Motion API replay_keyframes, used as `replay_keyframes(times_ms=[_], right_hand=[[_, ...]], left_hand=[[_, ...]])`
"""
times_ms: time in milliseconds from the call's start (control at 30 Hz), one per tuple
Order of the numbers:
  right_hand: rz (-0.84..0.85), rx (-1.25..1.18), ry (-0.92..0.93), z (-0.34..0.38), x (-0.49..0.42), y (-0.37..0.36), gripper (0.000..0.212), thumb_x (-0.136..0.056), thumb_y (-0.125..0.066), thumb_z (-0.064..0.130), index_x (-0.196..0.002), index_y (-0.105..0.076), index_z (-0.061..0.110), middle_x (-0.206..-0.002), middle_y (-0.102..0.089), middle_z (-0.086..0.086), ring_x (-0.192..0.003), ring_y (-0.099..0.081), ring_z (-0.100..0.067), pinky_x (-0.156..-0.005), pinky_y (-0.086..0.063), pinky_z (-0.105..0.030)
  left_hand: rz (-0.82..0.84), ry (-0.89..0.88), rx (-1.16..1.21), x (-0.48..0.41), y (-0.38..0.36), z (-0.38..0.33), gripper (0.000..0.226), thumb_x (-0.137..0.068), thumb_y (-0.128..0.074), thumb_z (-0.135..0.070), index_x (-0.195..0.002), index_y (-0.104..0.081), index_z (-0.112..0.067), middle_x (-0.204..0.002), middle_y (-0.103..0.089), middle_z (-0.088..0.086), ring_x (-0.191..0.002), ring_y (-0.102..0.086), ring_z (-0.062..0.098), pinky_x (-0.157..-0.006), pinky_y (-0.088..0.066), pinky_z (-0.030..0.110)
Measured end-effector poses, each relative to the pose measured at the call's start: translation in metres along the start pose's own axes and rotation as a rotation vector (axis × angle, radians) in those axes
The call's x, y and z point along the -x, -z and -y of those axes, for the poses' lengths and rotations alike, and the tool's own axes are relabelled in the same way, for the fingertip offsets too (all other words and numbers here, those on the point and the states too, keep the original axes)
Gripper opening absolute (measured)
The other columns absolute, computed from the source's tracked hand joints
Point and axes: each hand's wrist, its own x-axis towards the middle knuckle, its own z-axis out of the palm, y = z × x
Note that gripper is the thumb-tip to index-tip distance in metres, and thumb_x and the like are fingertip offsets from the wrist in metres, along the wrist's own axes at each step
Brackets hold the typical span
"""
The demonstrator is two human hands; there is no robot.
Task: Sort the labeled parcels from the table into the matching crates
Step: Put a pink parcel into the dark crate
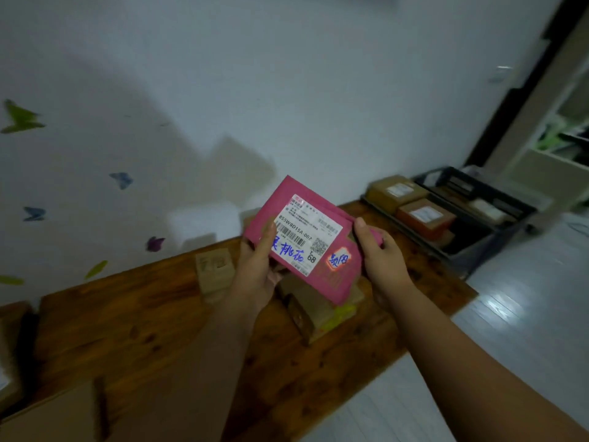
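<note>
Both hands hold the pink parcel (314, 250) up off the bench (143, 314), face toward the camera. The left hand (258, 272) pinches its left edge, thumb pressed on the white shipping label (302, 231) and fingers tucked behind. The right hand (382, 260) clamps the right edge the same way.

The main risk is a wrong sort. The label carries blue handwriting, and a second handwritten sticker (338, 260) sits just left of the right fingers; reading only one could send the parcel astray.

The parcel looks thin and is held only at its edges. If either pinch loosens during the carry, it could drop onto the brown parcels (315, 311) directly below the fingers.

The dark crate (490, 244), well right of the right fingers, already holds boxes, so a careless toss may land on the rim.
</note>
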Motion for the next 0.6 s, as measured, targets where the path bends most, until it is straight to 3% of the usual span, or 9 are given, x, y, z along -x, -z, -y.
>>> replay_keyframes(times_ms=[200,333,433,600], right_hand=[[-0.102,-0.007,-0.096,0.001,0.008,0.115,0.095,-0.057,-0.081,0.080,-0.125,-0.066,0.017,-0.108,-0.078,-0.010,-0.097,-0.077,-0.028,-0.092,-0.061,-0.050],[-0.191,0.042,-0.121,0.010,0.016,0.202,0.055,-0.086,-0.075,0.054,-0.128,-0.063,0.021,-0.112,-0.076,-0.005,-0.091,-0.076,-0.017,-0.067,-0.057,-0.024],[-0.228,0.104,-0.132,0.016,0.015,0.272,0.058,-0.089,-0.074,0.051,-0.138,-0.058,0.024,-0.120,-0.072,-0.004,-0.096,-0.074,-0.019,-0.072,-0.056,-0.028],[-0.199,0.218,-0.150,0.021,0.014,0.373,0.076,-0.087,-0.073,0.058,-0.150,-0.047,0.025,-0.133,-0.067,-0.006,-0.093,-0.074,-0.015,-0.070,-0.057,-0.026]], left_hand=[[0.151,0.071,-0.135,-0.003,-0.090,0.054,0.076,-0.076,-0.074,-0.046,-0.143,-0.047,-0.023,-0.117,-0.075,0.008,-0.102,-0.075,0.029,-0.082,-0.060,0.057],[0.228,0.130,-0.227,-0.001,-0.162,0.098,0.055,-0.089,-0.072,-0.038,-0.136,-0.051,-0.021,-0.110,-0.077,0.008,-0.095,-0.076,0.027,-0.071,-0.063,0.048],[0.322,0.160,-0.310,0.008,-0.219,0.137,0.039,-0.094,-0.071,-0.033,-0.127,-0.053,-0.025,-0.107,-0.078,0.006,-0.092,-0.077,0.023,-0.067,-0.063,0.041],[0.446,0.188,-0.346,0.020,-0.306,0.202,0.048,-0.092,-0.073,-0.033,-0.134,-0.051,-0.025,-0.112,-0.077,0.006,-0.100,-0.075,0.027,-0.088,-0.061,0.052]])
